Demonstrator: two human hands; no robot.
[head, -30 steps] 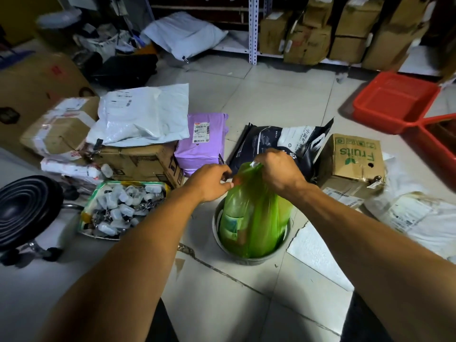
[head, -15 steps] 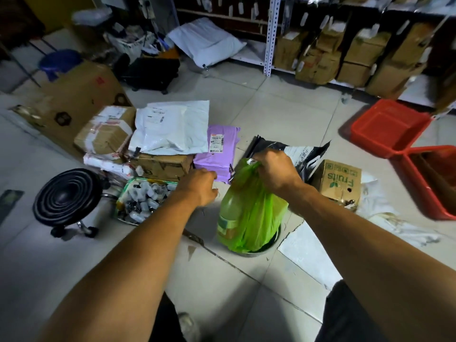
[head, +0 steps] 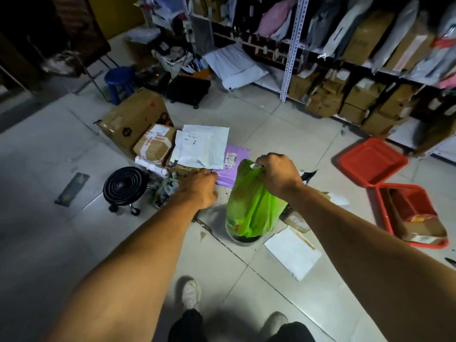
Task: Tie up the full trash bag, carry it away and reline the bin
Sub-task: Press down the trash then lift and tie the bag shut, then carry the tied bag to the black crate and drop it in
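A full green trash bag (head: 251,208) hangs by its gathered top from my right hand (head: 277,174), which is closed around the knot. The bag is lifted most of the way out of a small round grey bin (head: 243,239) on the floor; only its bottom still dips inside the rim. My left hand (head: 197,187) hovers to the left of the bag, apart from it, fingers curled downward with nothing visible in them.
Cardboard parcels (head: 153,144), a white mailer (head: 201,149) and a purple mailer (head: 230,166) lie just behind the bin. A black rolling stool (head: 124,185) stands left. Two red crates (head: 372,161) sit right. Shelving with boxes (head: 320,99) lines the back. A white sheet (head: 292,254) lies beside the bin.
My left hand has let go of the bag top and moved left. My right hand has raised the bag higher out of the bin while I stood up.
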